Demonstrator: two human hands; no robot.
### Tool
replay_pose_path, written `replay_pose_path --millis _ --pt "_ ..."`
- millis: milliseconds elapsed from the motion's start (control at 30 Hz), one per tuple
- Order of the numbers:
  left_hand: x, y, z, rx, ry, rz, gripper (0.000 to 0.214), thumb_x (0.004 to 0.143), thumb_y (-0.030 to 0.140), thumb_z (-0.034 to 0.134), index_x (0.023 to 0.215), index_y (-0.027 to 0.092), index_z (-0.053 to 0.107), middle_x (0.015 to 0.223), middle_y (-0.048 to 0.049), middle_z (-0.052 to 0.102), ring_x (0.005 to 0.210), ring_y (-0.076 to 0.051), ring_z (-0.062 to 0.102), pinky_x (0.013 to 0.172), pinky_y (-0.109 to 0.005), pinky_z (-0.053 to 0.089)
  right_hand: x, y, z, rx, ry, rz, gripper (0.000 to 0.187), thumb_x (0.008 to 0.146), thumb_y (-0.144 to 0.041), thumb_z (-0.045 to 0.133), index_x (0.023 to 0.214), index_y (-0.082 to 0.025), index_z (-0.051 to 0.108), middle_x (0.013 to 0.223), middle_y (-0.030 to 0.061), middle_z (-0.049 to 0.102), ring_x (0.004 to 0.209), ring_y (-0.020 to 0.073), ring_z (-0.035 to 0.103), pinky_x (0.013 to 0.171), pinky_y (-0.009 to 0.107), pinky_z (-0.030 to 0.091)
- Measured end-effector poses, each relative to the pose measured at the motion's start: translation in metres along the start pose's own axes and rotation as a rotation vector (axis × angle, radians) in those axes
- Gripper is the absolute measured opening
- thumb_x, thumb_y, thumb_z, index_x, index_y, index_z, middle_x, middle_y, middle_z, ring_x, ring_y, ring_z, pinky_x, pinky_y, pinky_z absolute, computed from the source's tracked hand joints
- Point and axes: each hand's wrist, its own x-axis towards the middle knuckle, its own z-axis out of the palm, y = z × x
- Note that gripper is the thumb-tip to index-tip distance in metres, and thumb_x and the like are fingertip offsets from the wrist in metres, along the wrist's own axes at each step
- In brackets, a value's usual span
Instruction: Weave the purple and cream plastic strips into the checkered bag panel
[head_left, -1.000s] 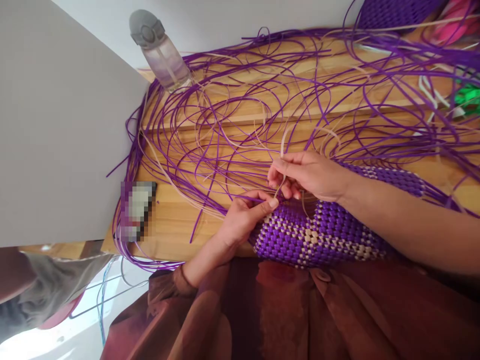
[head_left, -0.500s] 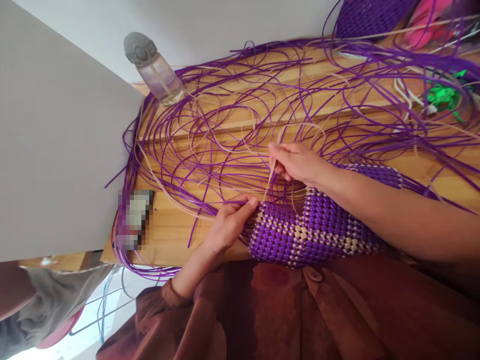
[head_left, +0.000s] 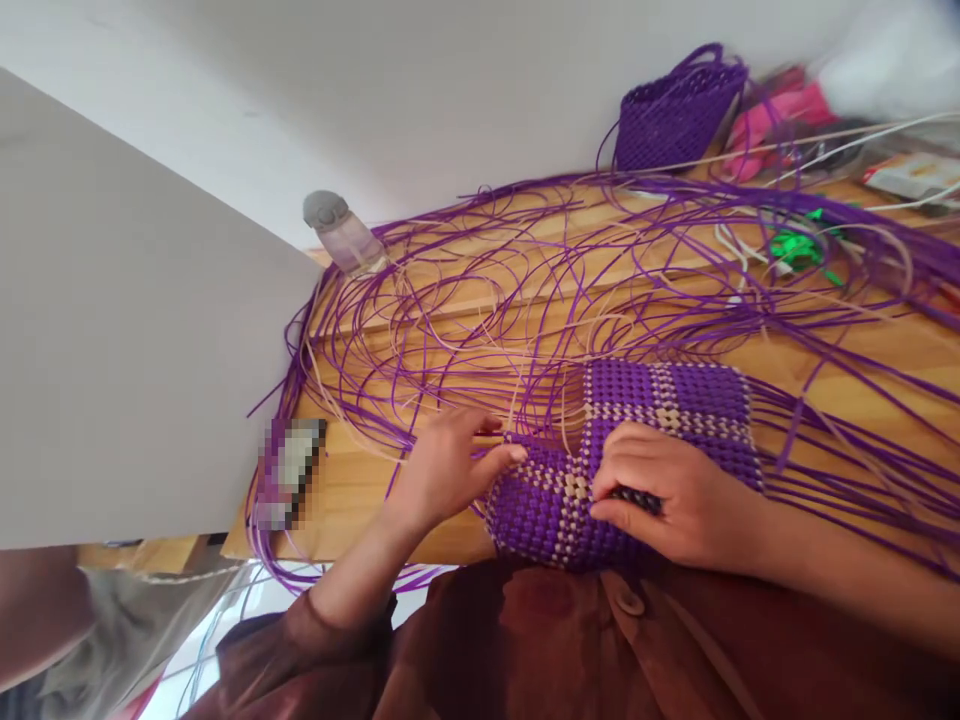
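Note:
A woven panel of purple and cream plastic strips [head_left: 555, 510] lies at the front edge of the table, in front of my body. At its left upper corner is my left hand [head_left: 450, 465], thumb and fingers apart, the thumb tip touching the weave. Loose strips run past these fingertips. My right hand [head_left: 667, 490] is closed over the middle of the panel. Dark, bumpy weave shows in shadow between its thumb and fingers; the exact grip is partly hidden. A cream strip [head_left: 517, 390] stands up near the left hand, pinched by neither hand.
Loose purple strips [head_left: 352, 350] spread across the wooden table [head_left: 367, 500]. A grey-lidded bottle [head_left: 349, 235] stands back left, a blurred phone-like object [head_left: 296, 475] lies at left. Behind right are a purple woven basket [head_left: 667, 115], a green item [head_left: 796, 248] and pink material [head_left: 780, 125].
My right hand let go of the cream strip and came down onto the panel. My left hand's thumb and fingers spread apart. The camera view shifted, showing more of the back of the table.

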Motion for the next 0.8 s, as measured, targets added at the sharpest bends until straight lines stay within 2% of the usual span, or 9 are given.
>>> replay_pose_path --millis 67,200,367,433,467,600,667,700,800 --pt "0.012 0.000 0.017 0.135 -0.128 -0.014 0.040 0.087 0.057 0.064 0.089 0.017 0.067 0.086 -0.0083 0.071 0.086 -0.025 0.065 0.080 -0.037 0.048 -0.003 0.011 0.007 -0.045 -0.001 -0.053 0.009 0.093 -0.024 0.064 0.085 -0.019 0.064 0.078 0.0016 0.064 0.082 0.0162 0.053 0.084 0.033 0.039" --pt "0.018 -0.008 0.036 0.139 -0.081 -0.009 0.039 0.082 0.056 0.070 0.081 0.018 0.061 0.088 -0.0064 0.067 0.089 -0.023 0.061 0.079 -0.032 0.044 -0.002 0.032 0.021 -0.137 0.011 -0.073 0.015 0.096 -0.021 0.058 0.082 -0.017 0.062 0.077 0.0025 0.063 0.080 0.0169 0.050 0.083 0.035 0.038" --pt "0.028 -0.009 0.020 -0.070 -0.200 -0.109 0.046 0.076 0.062 0.072 0.074 0.018 0.062 0.069 0.0006 0.058 0.066 -0.014 0.049 0.062 -0.027 0.033 0.001 0.032 0.025 -0.153 0.004 -0.061 0.017 0.097 -0.021 0.054 0.082 -0.017 0.061 0.077 0.0029 0.063 0.079 0.0173 0.050 0.081 0.036 0.039" --pt "0.042 -0.011 0.007 -0.181 -0.330 -0.092 0.051 0.071 0.066 0.073 0.066 0.017 0.060 0.061 0.0031 0.050 0.059 -0.011 0.043 0.056 -0.025 0.027 0.001 0.030 0.024 -0.149 0.002 -0.063 0.017 0.097 -0.020 0.054 0.082 -0.017 0.061 0.077 0.0032 0.063 0.079 0.0176 0.050 0.081 0.036 0.040" --pt "0.050 -0.012 0.002 -0.288 -0.460 -0.097 0.052 0.072 0.067 0.071 0.065 0.017 0.060 0.058 0.0039 0.047 0.055 -0.010 0.039 0.054 -0.025 0.026 0.001 0.030 0.024 -0.144 0.008 -0.070 0.016 0.097 -0.020 0.055 0.083 -0.017 0.061 0.077 0.0032 0.062 0.079 0.0177 0.050 0.081 0.036 0.040" --pt "0.085 -0.015 -0.003 -0.631 -0.883 -0.268 0.058 0.070 0.073 0.070 0.060 0.017 0.060 0.048 0.0036 0.046 0.042 -0.009 0.035 0.044 -0.026 0.027 -0.002 0.030 0.023 -0.134 0.067 -0.116 0.011 0.095 -0.018 0.057 0.085 -0.018 0.062 0.076 0.0027 0.061 0.079 0.0176 0.049 0.081 0.036 0.042" --pt "0.098 -0.012 0.004 -0.637 -1.037 -0.173 0.052 0.061 0.067 0.080 0.064 0.017 0.067 0.054 0.0010 0.057 0.048 -0.012 0.047 0.049 -0.027 0.039 -0.004 0.030 0.023 -0.113 0.090 -0.119 0.009 0.094 -0.017 0.058 0.086 -0.019 0.061 0.076 0.0024 0.061 0.079 0.0174 0.050 0.080 0.035 0.043" --pt "0.102 -0.009 0.009 -0.643 -1.084 -0.077 0.047 0.057 0.060 0.086 0.070 0.018 0.072 0.063 -0.0001 0.066 0.057 -0.015 0.056 0.059 -0.028 0.047 -0.005 0.030 0.023 -0.096 0.104 -0.118 0.008 0.094 -0.017 0.059 0.086 -0.020 0.061 0.077 0.0024 0.062 0.079 0.0173 0.051 0.080 0.035 0.044" --pt "0.105 -0.004 0.023 -0.668 -1.127 0.095 0.041 0.056 0.046 0.091 0.086 0.021 0.078 0.088 -0.0002 0.076 0.085 -0.021 0.067 0.088 -0.032 0.053 -0.007 0.030 0.023 -0.025 0.191 -0.077 0.006 0.092 -0.017 0.060 0.088 -0.021 0.062 0.079 0.0029 0.065 0.079 0.0175 0.055 0.078 0.035 0.046"
